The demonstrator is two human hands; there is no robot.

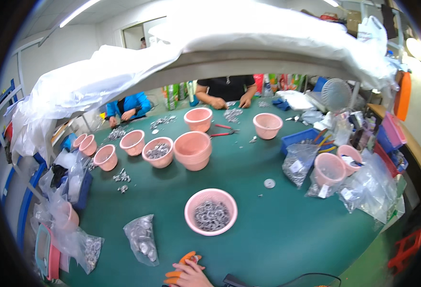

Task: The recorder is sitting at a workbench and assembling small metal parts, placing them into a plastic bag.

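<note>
At the lower edge my right hand (pixel 193 276) reaches in, fingers pointing up and left, bent and close together. Beside and under them show orange finger-shaped pieces (pixel 188 257); I cannot tell whether these are finger covers or tool handles. Whatever lies between the fingers is too small to make out. My left hand cannot be told apart with certainty here. Just beyond, a pink plastic bowl (pixel 190 216) holds a heap of small grey metal parts (pixel 212 215). To the left lies a clear plastic bag (pixel 141 239) with metal pieces inside.
Several pink bowls (pixel 192 152) stand across the green table (pixel 248 186), with loose metal parts between them. Red-handled pliers (pixel 224 130) lie farther back. Bags, a blue bin (pixel 299 138) and a fan (pixel 336 94) crowd the right. Two people work opposite. A black cable (pixel 315 274) lies near.
</note>
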